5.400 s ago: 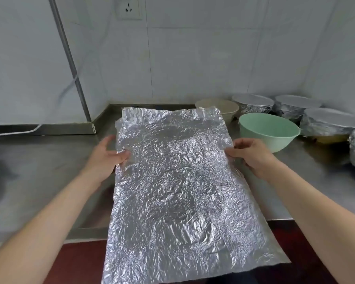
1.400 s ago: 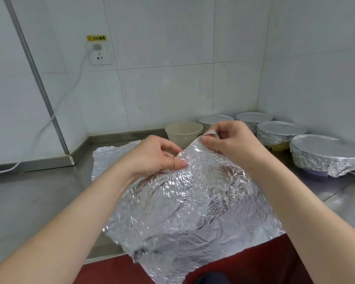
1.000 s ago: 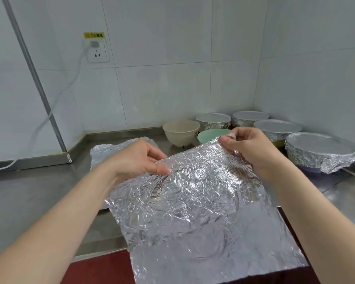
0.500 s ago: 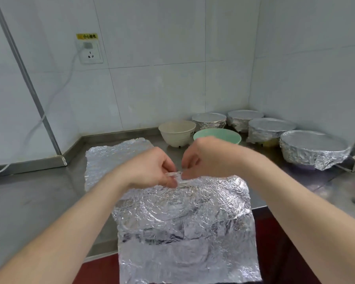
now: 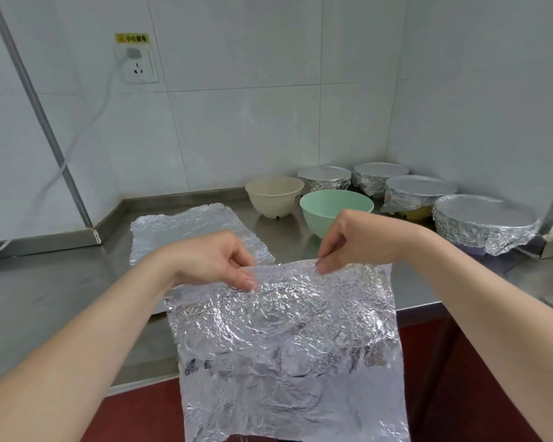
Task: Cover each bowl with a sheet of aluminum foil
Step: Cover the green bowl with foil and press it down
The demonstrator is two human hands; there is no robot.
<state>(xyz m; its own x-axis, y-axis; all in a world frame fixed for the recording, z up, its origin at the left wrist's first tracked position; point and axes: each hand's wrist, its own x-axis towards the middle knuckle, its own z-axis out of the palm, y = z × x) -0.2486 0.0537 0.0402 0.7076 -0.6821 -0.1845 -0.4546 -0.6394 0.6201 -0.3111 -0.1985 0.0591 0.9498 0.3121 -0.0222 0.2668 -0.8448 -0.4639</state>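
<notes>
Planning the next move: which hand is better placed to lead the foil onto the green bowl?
Probably the right hand: it pinches the foil sheet directly in front of the green bowl; the left hand sits farther left.

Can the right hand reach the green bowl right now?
Probably yes: the right hand is just in front of the green bowl, nothing between them, though it is pinching the foil sheet.

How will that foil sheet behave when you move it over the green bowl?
Probably floppy: the foil sheet hangs limp below the left hand and right hand pinching its top edge. Likely light: two pinches alone carry it. Its creases suggest it will keep a pressed shape.
</notes>
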